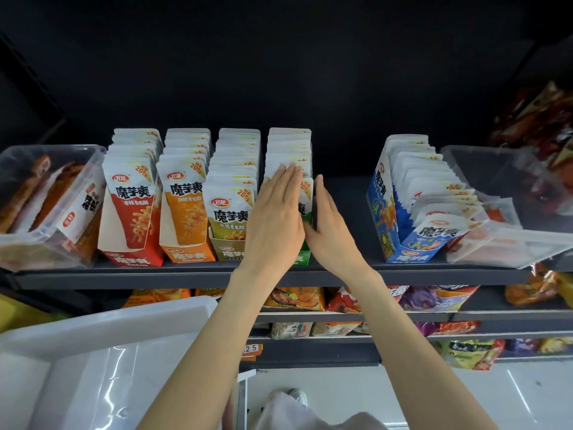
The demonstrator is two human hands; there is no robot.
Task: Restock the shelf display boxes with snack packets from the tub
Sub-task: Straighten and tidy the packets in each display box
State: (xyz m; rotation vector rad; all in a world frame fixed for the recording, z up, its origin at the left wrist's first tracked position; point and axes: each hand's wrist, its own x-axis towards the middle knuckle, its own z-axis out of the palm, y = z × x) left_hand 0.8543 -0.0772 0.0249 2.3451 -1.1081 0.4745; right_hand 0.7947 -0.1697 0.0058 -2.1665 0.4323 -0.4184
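Five snack display boxes stand on the dark shelf (pixel 192 276): red (pixel 131 257), orange (pixel 189 254), olive (pixel 229 251), green (pixel 302 257) and, apart at the right, blue (pixel 406 256). All hold rows of white packets. My left hand (pixel 276 212) lies flat, fingers straight, against the front packets of the green box (pixel 288 150). My right hand (pixel 330 228) presses with straight fingers on that box's right side. The white tub (pixel 102 318) sits at the lower left; no packets show in its visible inside.
A clear bin (pixel 46 237) of orange snack packs stands left of the red box. A tilted clear bin (pixel 508 240) leans at the right of the blue box. Lower shelves hold chip bags (pixel 297 297). A bare stretch of shelf lies between the green and blue boxes.
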